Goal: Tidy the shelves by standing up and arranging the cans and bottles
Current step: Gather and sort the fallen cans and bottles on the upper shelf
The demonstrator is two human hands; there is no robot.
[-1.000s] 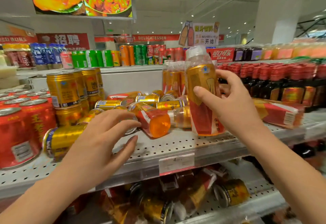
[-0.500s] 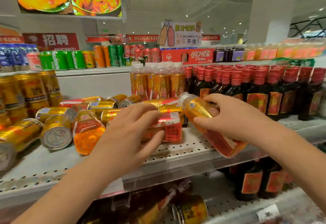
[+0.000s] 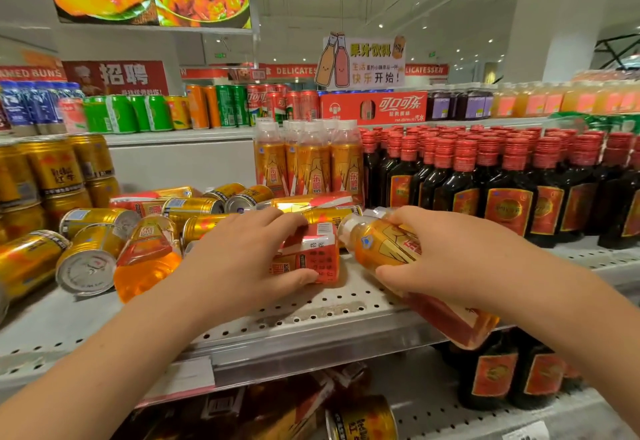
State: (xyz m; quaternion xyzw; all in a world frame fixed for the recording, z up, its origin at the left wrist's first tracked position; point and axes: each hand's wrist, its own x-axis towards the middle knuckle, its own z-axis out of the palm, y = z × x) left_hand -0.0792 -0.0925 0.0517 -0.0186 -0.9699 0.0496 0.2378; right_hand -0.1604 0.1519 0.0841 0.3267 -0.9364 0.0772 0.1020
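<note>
Meanwhile the right hand (image 3: 460,259), its grip closed round an orange bottle (image 3: 384,242), has tipped it from upright to slanting over the shelf (image 3: 311,328) edge, centre-right; the left hand (image 3: 242,266) has shifted to clasp a fallen bottle (image 3: 311,252) mid-frame. Neither stands yet.

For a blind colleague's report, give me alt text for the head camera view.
A person's right hand holds a tilted orange bottle at the shelf edge while the left hand grips a lying bottle among toppled gold cans; dark bottles stand upright behind.
</note>
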